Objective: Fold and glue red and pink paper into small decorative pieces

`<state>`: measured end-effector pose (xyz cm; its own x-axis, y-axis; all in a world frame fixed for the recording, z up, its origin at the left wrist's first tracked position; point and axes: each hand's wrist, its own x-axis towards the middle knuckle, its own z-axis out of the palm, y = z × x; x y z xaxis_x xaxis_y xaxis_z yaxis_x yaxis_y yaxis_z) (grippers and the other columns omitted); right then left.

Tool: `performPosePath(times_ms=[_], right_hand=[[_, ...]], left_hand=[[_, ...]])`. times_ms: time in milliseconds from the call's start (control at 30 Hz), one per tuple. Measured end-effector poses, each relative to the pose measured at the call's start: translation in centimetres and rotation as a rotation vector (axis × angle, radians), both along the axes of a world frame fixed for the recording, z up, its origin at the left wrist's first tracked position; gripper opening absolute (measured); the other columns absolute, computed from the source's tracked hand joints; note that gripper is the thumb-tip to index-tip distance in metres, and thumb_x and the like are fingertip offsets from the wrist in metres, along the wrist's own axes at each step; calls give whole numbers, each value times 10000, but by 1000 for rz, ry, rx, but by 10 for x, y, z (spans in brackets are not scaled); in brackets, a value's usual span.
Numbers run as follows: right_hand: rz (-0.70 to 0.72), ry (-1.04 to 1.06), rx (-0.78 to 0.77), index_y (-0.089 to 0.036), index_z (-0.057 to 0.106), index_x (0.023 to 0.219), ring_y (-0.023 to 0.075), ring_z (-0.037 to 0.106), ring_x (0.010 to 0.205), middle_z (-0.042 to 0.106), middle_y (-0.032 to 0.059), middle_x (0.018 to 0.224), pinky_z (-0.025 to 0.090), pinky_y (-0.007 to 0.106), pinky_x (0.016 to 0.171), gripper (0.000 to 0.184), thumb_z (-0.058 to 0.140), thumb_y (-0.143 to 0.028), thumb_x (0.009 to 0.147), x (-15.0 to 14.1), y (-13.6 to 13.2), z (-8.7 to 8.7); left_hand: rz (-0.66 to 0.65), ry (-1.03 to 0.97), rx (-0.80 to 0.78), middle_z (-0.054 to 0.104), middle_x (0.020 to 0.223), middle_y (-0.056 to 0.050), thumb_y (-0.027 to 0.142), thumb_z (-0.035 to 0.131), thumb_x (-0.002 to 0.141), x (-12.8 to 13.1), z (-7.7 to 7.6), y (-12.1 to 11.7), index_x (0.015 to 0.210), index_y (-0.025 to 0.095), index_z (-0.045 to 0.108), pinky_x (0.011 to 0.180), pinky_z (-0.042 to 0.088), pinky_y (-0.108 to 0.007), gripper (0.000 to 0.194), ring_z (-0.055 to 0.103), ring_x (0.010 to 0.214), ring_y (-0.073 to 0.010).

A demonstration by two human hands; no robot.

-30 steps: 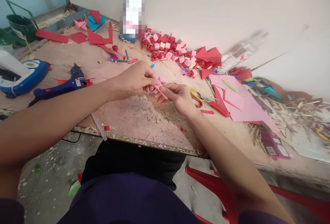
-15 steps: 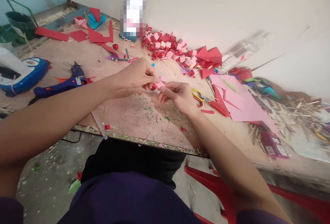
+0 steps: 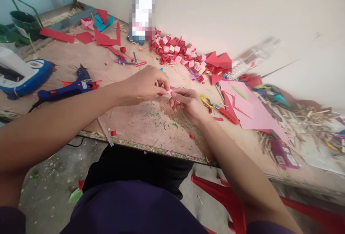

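Note:
Between my two hands is a small piece of pink and red paper (image 3: 169, 91), mostly covered by the fingers. My left hand (image 3: 149, 85) pinches it from the left with thumb and forefinger. From the right, my right hand (image 3: 186, 103) grips it, thumb on top and fingers curled beneath. Both hands are held over the middle of the worktable (image 3: 151, 126). Just right of my right hand lie scissors (image 3: 212, 105) with a yellow handle. Behind the hands is a heap of small red and pink paper cubes (image 3: 176, 49).
A blue glue gun (image 3: 64, 89) and pliers (image 3: 82, 73) lie at left, near a blue-and-white device (image 3: 29, 74). Pink paper sheets (image 3: 250, 108) cover the right side. Wood sticks (image 3: 309, 119) are strewn beyond. A blurred phone (image 3: 142, 13) stands at the back.
My fingers have shifted on the paper piece, and less of it shows now. The left thumb and forefinger have moved slightly right. The whole view has shifted a little.

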<state>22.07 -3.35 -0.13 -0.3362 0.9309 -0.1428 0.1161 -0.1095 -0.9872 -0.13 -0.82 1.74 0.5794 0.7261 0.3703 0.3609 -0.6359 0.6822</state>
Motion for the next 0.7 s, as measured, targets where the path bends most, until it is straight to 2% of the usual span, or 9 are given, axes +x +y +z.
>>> performPosePath(times_ms=[133,267,367,533,700], right_hand=[[-10,-61,89,-152,813,975,116,597,541,725,42,742,503,255,538,293,801,-416,848,0,0,-1],[22,-147,231,-151,820,1071,115,592,566,742,52,787,522,259,567,357,807,-441,863,1,0,-1],[28,-218,311,-148,831,1057,121,599,592,746,58,794,534,260,582,353,799,-449,875,0,-2,-1],[10,-306,413,-156,841,1010,131,622,605,758,61,833,554,273,610,341,716,-465,942,-3,-6,-1],[26,-396,512,-146,842,984,155,664,631,754,65,809,547,284,627,350,659,-444,983,-2,-7,-1]], left_hand=[[49,-8,-29,772,827,-52,294,671,834,2,0,-1,823,186,816,753,500,-299,181,665,808,-180],[74,-44,-65,752,779,-45,278,688,839,3,-1,-3,794,186,812,721,490,-300,161,654,764,-172],[54,-73,-77,747,764,-41,282,711,833,3,-1,-3,783,182,798,711,490,-293,141,660,756,-169],[19,-80,-115,756,803,-48,289,714,843,3,-3,0,931,169,797,692,484,-281,170,658,734,-156],[-29,27,-100,737,755,-55,307,660,877,1,-3,3,790,171,790,652,439,-290,207,617,688,-154]])
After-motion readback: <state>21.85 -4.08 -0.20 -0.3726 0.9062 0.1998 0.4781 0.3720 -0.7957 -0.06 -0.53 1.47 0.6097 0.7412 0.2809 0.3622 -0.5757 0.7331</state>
